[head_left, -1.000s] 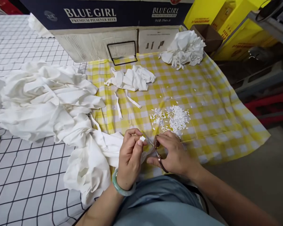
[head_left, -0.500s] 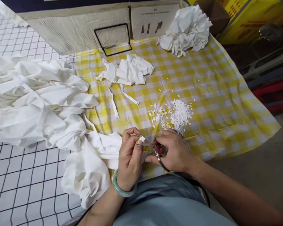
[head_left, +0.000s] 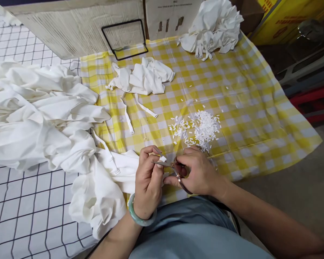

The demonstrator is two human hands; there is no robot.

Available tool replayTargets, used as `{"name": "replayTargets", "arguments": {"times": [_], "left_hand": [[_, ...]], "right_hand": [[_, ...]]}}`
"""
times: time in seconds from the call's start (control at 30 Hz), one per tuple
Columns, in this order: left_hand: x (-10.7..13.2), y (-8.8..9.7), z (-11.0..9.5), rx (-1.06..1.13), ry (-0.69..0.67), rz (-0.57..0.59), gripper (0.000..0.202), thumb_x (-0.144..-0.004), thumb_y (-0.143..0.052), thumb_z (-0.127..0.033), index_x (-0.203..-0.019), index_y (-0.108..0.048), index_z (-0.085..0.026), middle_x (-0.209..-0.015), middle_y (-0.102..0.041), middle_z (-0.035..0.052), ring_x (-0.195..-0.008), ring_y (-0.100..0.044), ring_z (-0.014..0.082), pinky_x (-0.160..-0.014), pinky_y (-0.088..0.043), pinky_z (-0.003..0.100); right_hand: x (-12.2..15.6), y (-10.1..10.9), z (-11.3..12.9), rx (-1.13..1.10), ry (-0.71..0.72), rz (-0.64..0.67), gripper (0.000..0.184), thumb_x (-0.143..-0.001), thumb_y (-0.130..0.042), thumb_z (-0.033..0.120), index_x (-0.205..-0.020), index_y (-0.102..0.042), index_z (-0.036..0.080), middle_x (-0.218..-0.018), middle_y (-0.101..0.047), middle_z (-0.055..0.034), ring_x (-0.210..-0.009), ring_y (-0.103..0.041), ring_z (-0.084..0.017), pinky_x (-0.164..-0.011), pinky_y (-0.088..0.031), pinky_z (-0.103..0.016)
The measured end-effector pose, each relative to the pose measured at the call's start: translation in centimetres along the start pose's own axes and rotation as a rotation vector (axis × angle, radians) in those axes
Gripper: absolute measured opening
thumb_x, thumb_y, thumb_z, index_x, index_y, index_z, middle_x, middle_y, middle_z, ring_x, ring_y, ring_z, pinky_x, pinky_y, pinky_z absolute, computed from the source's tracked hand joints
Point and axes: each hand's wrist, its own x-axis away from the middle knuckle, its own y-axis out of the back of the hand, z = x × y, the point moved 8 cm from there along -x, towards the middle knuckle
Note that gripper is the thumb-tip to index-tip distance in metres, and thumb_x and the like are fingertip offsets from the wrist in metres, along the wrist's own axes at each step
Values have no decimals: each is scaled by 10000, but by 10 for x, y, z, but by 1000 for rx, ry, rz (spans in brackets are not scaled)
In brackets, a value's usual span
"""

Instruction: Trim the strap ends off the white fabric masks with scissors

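Observation:
My left hand (head_left: pixel 148 180) pinches the end of a white fabric strap (head_left: pixel 162 158) that belongs to the white garment (head_left: pixel 102 190) lying in front of me. My right hand (head_left: pixel 198 172) grips small scissors (head_left: pixel 175 169) with copper-coloured handles. The blades are closed across the strap, right at my left fingertips. Just beyond my hands lies a heap of small white cut scraps (head_left: pixel 202 129) on the yellow checked cloth (head_left: pixel 232 90).
A large pile of white garments (head_left: pixel 37 115) covers the black-grid sheet (head_left: pixel 21 216) at left. Another white garment with loose straps (head_left: pixel 143 79) and a crumpled white bundle (head_left: pixel 213 27) lie farther back. Cardboard boxes (head_left: pixel 78 28) stand behind; yellow boxes (head_left: pixel 288 18) at right.
The scissor blades, open a second ago, have closed on the strap end. The view has tilted down a little; both hands stay in about the same place.

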Motion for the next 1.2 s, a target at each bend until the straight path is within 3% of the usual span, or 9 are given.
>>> {"name": "replayTargets", "arguments": {"times": [0.43,0.8,0.9,1.03,1.1,1.2], "left_hand": [[-3,-8,-9,-10,-65,66,215,-977,-420,-156,-811,-553,-182,-996,-465,49,-1023,-443,168,-887,-392,299],[-11,-31,-17,-124,-103,178,240,-968,-427,-133,-789,-580,-178,-917,-503,54,-1004,-473,177,-878,-402,314],[-12,-36,-14,-124,-92,204,247,-969,-433,-164,-767,-574,-182,-879,-519,53,-975,-487,187,-851,-423,325],[-12,-31,-16,-103,-70,195,249,-969,-440,-199,-756,-569,-183,-908,-532,70,-1019,-500,205,-872,-445,345],[-9,-26,-23,-64,-52,203,243,-968,-440,-196,-766,-575,-180,-952,-530,79,-1029,-508,200,-886,-455,339],[-1,-23,-41,20,-69,244,209,-964,-439,-174,-832,-602,-174,-1003,-536,92,-1037,-536,189,-919,-473,337]], "right_hand": [[4,8,-2,15,17,-119,514,-748,-716,569,-501,-490,179,-506,-498,23,-541,-452,-110,-627,-325,-259],[25,4,-29,44,-93,-179,510,-787,-682,549,-482,-521,172,-506,-546,-4,-530,-467,-115,-573,-329,-260],[30,0,-42,-58,-180,-168,516,-777,-697,535,-473,-497,168,-494,-509,15,-511,-431,-98,-539,-310,-251],[35,-1,-61,-374,-380,-119,494,-722,-713,589,-541,-493,185,-500,-424,46,-480,-384,-92,-453,-293,-226],[31,6,-53,-558,-342,-144,438,-670,-751,589,-691,-544,203,-656,-537,6,-595,-506,-142,-512,-411,-245],[18,8,-19,-764,-135,-62,481,-614,-833,457,-928,-532,251,-999,-591,-55,-883,-593,-223,-775,-524,-341]]}}
